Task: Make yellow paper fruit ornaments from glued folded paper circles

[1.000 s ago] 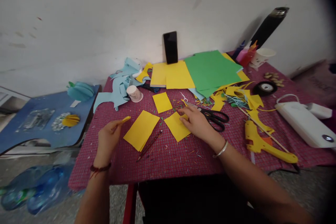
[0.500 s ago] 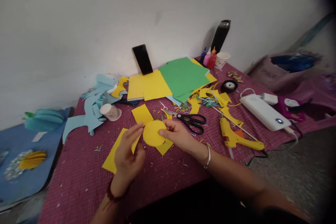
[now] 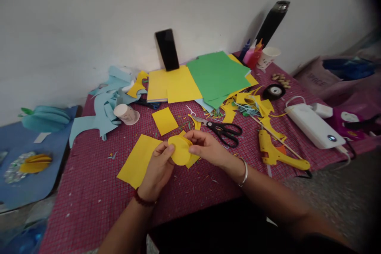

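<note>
Both hands hold a round yellow paper disc (image 3: 180, 151) above the red checked tablecloth (image 3: 98, 190). My left hand (image 3: 157, 172) pinches its left edge and my right hand (image 3: 205, 147) pinches its right edge. A yellow paper rectangle (image 3: 138, 160) lies just left of the hands, and a smaller yellow piece (image 3: 164, 120) lies beyond them. Part of another yellow piece (image 3: 193, 160) shows under the disc. Black-handled scissors (image 3: 224, 128) lie just past my right hand.
A yellow glue gun (image 3: 276, 154), a white power bank (image 3: 314, 125), black tape (image 3: 274, 91) and yellow scraps sit at the right. Green (image 3: 217, 75) and yellow sheets, a phone (image 3: 167, 49) and a black flask (image 3: 272, 22) stand at the back. A tipped paper cup (image 3: 126, 114) and blue scraps lie left.
My left hand brought the yellow disc in from the left, my right hand left the yellow sheet and took the disc's other edge. Both hands now hold it closer together.
</note>
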The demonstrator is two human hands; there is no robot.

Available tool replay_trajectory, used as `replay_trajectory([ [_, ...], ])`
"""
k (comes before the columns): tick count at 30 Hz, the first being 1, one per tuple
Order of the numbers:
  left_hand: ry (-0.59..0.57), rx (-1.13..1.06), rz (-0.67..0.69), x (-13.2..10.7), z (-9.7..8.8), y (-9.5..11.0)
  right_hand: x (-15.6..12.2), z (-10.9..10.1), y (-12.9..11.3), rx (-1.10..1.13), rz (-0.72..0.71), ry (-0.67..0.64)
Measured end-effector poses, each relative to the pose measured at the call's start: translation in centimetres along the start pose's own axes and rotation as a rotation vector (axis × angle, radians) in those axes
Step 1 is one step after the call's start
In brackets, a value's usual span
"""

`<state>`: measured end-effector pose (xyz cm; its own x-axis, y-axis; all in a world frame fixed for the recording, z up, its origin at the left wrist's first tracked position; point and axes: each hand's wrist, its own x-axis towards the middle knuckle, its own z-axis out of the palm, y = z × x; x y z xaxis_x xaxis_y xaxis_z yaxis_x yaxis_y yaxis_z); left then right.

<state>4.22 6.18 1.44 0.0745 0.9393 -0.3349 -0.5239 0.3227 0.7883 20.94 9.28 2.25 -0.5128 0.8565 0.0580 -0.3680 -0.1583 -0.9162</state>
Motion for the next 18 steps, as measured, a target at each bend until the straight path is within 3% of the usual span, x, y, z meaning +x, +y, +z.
replay_trajectory([
  [4,0.022,-0.096,-0.05,0.1,-0.6,0.1,-1.5,0.8,-2.4,-0.099,-0.168,0.041],
  [5,0.03,-0.113,-0.057,0.1,-0.8,0.2,-2.4,1.2,-3.5,-0.134,-0.209,0.002],
  [7,0.045,-0.148,-0.07,0.3,-1.1,0.4,-4.4,2.3,-5.6,-0.233,-0.157,-0.267],
  [11,0.083,-0.185,-0.064,0.7,-1.4,0.5,-6.8,3.8,-8.3,-0.262,-0.152,-0.361],
  [14,0.098,-0.151,-0.036,0.9,-1.5,0.5,-5.5,3.4,-7.6,-0.272,-0.152,-0.253],
  [17,0.111,-0.056,0.077,0.9,-1.7,0.5,-2.5,2.2,-5.2,-0.317,-0.152,0.094],
  [18,0.116,-0.014,0.123,0.9,-1.7,0.6,-1.5,1.9,-4.3,-0.339,-0.118,0.149],
])
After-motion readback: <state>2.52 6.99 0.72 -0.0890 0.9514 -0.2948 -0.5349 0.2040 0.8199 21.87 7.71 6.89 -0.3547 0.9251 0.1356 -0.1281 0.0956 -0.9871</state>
